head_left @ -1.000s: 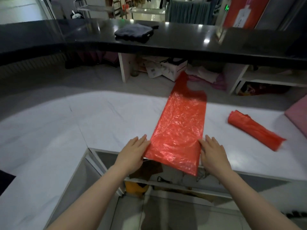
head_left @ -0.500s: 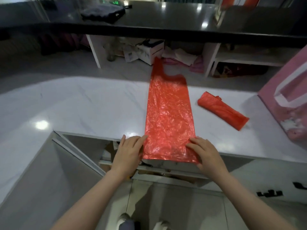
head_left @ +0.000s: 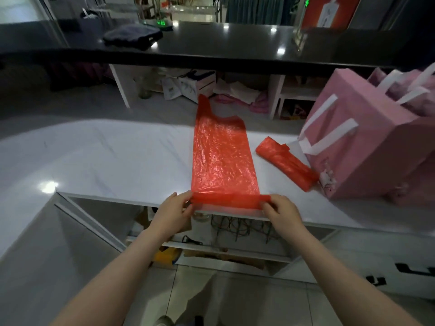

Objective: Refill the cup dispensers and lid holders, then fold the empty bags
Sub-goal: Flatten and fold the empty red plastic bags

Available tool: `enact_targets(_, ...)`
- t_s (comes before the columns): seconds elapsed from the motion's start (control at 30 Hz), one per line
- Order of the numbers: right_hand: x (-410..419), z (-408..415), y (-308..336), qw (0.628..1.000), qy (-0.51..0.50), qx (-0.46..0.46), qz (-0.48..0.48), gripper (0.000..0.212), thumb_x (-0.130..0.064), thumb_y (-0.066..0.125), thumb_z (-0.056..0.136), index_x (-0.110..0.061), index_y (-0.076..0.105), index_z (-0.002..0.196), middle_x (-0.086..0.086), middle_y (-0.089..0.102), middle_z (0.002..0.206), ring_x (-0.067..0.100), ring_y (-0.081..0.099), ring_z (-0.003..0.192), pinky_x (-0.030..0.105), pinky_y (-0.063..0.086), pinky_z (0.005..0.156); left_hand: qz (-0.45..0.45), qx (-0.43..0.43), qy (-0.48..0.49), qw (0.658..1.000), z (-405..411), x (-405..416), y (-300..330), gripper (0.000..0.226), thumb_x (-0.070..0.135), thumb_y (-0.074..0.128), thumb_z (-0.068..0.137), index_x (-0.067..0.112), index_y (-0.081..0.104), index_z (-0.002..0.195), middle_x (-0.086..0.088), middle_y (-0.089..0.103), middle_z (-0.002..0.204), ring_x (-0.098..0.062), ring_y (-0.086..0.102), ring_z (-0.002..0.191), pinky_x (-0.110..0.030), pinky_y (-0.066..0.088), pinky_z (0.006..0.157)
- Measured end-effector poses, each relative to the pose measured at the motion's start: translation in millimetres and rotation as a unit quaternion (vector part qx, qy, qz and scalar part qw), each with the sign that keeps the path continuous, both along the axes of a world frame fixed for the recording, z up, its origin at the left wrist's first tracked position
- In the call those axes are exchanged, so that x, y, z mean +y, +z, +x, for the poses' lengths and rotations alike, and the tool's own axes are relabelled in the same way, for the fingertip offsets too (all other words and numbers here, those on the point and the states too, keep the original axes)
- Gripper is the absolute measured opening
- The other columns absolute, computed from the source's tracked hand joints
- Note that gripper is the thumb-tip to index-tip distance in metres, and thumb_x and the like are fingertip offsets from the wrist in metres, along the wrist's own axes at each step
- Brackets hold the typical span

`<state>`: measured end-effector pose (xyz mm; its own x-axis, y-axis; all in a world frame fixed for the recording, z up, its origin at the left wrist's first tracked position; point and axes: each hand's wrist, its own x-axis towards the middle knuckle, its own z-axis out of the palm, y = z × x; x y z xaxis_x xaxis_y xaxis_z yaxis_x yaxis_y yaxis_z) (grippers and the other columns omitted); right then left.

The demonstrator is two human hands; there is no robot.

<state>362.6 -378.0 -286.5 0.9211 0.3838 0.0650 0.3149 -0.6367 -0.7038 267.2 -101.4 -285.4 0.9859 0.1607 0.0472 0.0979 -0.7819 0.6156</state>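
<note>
I have the red plastic bag (head_left: 221, 158) flat on the white counter (head_left: 106, 158), my left hand (head_left: 173, 214) and right hand (head_left: 281, 212) each pinching an end of its first narrow fold at the near edge. One rolled red bag (head_left: 286, 167) already lies beside the pink gift bag (head_left: 367, 147), so I judge folding partly done; no dispensers are in view.

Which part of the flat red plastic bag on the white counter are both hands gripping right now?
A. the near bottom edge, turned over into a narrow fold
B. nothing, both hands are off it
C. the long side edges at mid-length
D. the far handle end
A: the left hand and right hand each pinch an end of the narrow folded strip at the near edge of the flat red plastic bag, at the front of the white counter.
</note>
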Motion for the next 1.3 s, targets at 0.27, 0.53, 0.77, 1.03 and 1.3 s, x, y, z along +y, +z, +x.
enact_targets(0.27,24,15,-3,0.992,-0.104,0.022,-0.063,0.019,-0.045,0.060,0.087,-0.027,0.068,0.086,-0.011,0.063,0.074,0.016,0.059,0.077,0.034,0.049,0.075,-0.060,-0.015,0.138,0.988,0,-5,0,0.029,0.038,0.049,0.096,0.019,0.071,0.094,0.007,0.069,0.085,-0.012,0.061,0.079,-0.035,0.051,0.073)
enact_targets(0.53,41,22,-10,0.991,-0.111,0.001,-0.072,0.025,-0.052,0.043,0.091,-0.036,0.058,0.103,0.000,0.061,0.097,0.031,0.054,0.095,0.041,0.046,0.083,-0.074,-0.005,0.186,0.980,5,-4,4,0.047,0.039,0.052,0.094,0.012,0.063,0.058,0.001,0.060,0.061,-0.013,0.054,0.058,-0.029,0.041,0.056)
enact_targets(0.77,50,28,-16,0.982,-0.125,-0.008,-0.144,0.036,-0.056,0.033,0.093,-0.036,0.057,0.110,-0.004,0.058,0.088,0.029,0.053,0.095,0.043,0.039,0.087,-0.035,-0.004,0.200,0.979,6,-2,5,0.046,0.044,0.056,0.091,0.013,0.067,0.060,0.000,0.063,0.063,-0.013,0.058,0.063,-0.033,0.048,0.061)
enact_targets(1.03,57,27,-17,0.966,-0.137,-0.025,-0.218,0.037,-0.057,0.030,0.094,-0.037,0.056,0.110,0.006,0.062,0.097,0.030,0.052,0.092,0.040,0.036,0.083,0.124,-0.149,0.031,0.980,6,-13,7,0.056,0.015,0.067,0.084,0.013,0.046,0.136,-0.008,0.044,0.142,-0.022,0.038,0.132,-0.043,0.033,0.111)
enact_targets(1.3,60,27,-13,0.959,-0.131,-0.028,-0.250,0.036,-0.061,0.028,0.092,-0.034,0.047,0.108,0.008,0.060,0.097,0.027,0.043,0.082,0.038,0.032,0.072,0.309,0.084,-0.129,0.938,13,-15,-22,0.092,0.062,0.052,0.085,0.038,-0.009,0.149,-0.002,-0.008,0.160,-0.029,-0.008,0.146,-0.040,-0.012,0.112)
